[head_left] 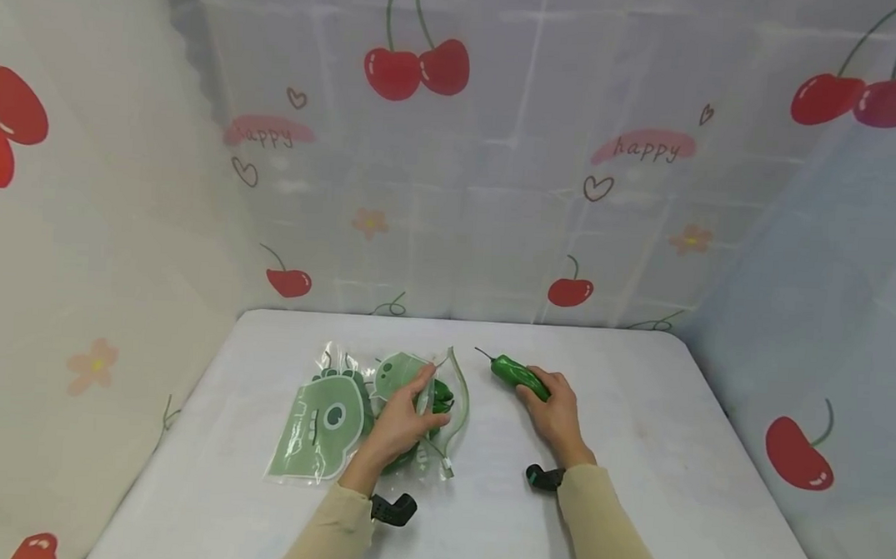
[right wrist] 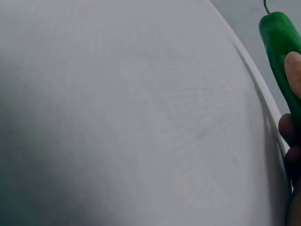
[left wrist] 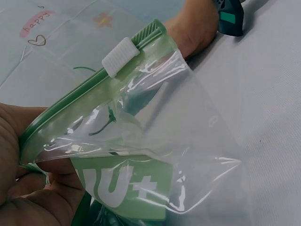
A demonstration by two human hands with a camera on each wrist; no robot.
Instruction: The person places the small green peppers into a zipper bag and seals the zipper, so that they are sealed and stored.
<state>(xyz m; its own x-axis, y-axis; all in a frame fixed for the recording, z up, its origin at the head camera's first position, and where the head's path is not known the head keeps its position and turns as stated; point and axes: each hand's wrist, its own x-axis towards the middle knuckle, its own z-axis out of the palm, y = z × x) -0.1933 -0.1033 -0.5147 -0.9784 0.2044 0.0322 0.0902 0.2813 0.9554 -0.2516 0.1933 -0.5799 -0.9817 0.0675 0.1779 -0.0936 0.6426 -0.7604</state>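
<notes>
My left hand [head_left: 398,423] grips a clear zip bag [left wrist: 202,127] by the edge near its green zip strip. A white slider [left wrist: 121,56] sits toward the far end of that strip. The bag has a green cartoon print, and dark green peppers [head_left: 443,393] show inside it; how many is hidden. To the right of the bag, my right hand [head_left: 560,411] holds a long green pepper [head_left: 515,372] by its lower end, its thin stem pointing up and left. In the right wrist view the thumb lies along the pepper [right wrist: 277,42].
Left of the zip bag, a second clear bag [head_left: 321,428] with a green one-eyed cartoon lies flat on the white table [head_left: 634,488]. Curtains with cherry prints [head_left: 459,188] hang behind the table and at both sides. Each wrist wears a black camera [head_left: 394,509].
</notes>
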